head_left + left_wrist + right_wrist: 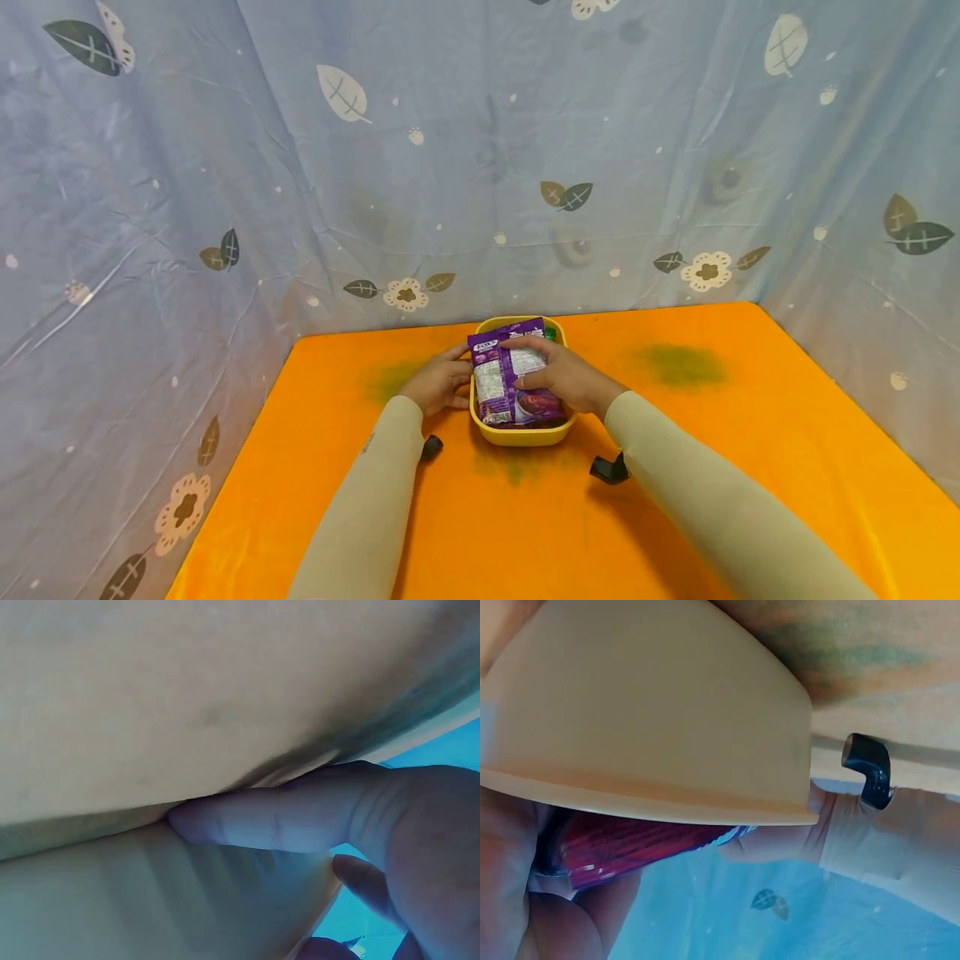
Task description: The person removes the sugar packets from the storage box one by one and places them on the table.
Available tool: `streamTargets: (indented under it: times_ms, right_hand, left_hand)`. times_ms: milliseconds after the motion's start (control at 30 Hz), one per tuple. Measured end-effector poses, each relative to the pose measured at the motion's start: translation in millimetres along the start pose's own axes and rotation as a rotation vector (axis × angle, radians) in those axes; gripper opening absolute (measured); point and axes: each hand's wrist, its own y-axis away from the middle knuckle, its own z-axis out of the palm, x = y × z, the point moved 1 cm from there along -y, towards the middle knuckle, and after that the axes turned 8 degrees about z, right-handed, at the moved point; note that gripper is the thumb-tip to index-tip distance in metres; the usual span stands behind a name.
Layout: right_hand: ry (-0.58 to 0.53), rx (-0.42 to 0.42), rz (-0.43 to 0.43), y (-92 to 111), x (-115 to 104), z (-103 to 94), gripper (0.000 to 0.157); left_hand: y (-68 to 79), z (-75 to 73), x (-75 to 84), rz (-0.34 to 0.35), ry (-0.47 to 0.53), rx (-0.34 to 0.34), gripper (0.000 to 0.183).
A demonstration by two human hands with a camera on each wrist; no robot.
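Observation:
In the head view a purple snack packet [489,379] lies face up in a yellow basket [523,437], filling most of its opening. My right hand [566,377] reaches over the basket's right rim and rests on the packet, thumb and index finger spread across its face; its other fingers are hidden. At the basket's left side my left hand [438,383] touches the outer wall. The left wrist view shows a finger [262,821] laid along the basket wall, low down. From the right wrist view, the packet's reddish-purple edge [630,844] shows beyond the basket rim [667,811].
A bit of green [551,333] shows at the basket's far right corner, partly under the packet. An orange cloth [517,525] covers the table. Patterned blue curtains [480,167] stand behind and at both sides. Black wrist mounts [610,469] hang under the sleeves.

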Motion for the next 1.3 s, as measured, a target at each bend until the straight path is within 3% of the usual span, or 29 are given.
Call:
streamTargets:
  times_ms: [300,567,933,1300]
  right_hand:
    - [-0.016,0.042,-0.027,1.8,-8.6,-10.9,0.055]
    - [-0.139,0.024,-0.062,2.7,-9.1,-21.9,0.055]
    - [-0.173,0.022,-0.067,9.2,-2.0,-41.6,0.054]
    - [-0.240,0.073,-0.086,15.6,-0.2,-75.0,0.053]
  left_hand:
    - [0.2,2.6,1.9,-0.002,0.017,0.011,0.073]
    - [0.3,1.9,-0.2,-0.003,0.055,0.008,0.067]
    - [1.7,1.3,-0.6,-0.005,0.060,-0.014,0.065]
    - [2.2,-0.9,-1.0,0.006,0.060,-0.035,0.065]
